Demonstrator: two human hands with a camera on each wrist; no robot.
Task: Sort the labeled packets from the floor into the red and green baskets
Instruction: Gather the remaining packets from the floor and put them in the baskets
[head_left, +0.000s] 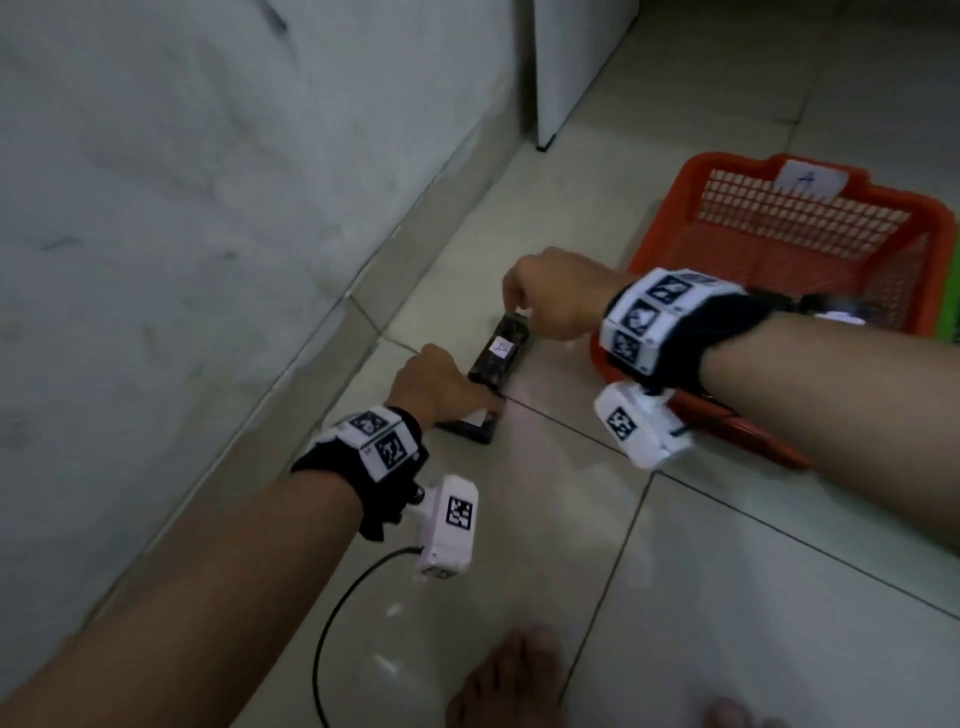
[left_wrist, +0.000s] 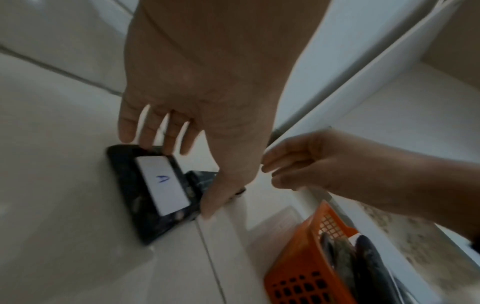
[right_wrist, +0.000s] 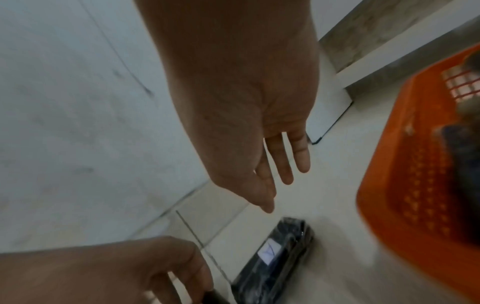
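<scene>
Two dark packets lying end to end on the floor by the wall skirting, near the red basket (head_left: 810, 249).

Left hand (head_left: 434, 387) reaching over the near packet (left_wrist: 153, 191), fingers spread wide, holding nothing.

Right hand (head_left: 558, 299) hovering at the far packet (head_left: 500, 353), fingers loose; contact unclear.

Risk: near label is reading "A", but the far one is blurring, so missorting is looking possible.

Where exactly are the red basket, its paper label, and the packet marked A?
red basket (head_left: 660, 236): head view, left rim.
paper label (head_left: 810, 179): head view, label's middle.
packet marked A (left_wrist: 162, 186): left wrist view, white sticker.
</scene>
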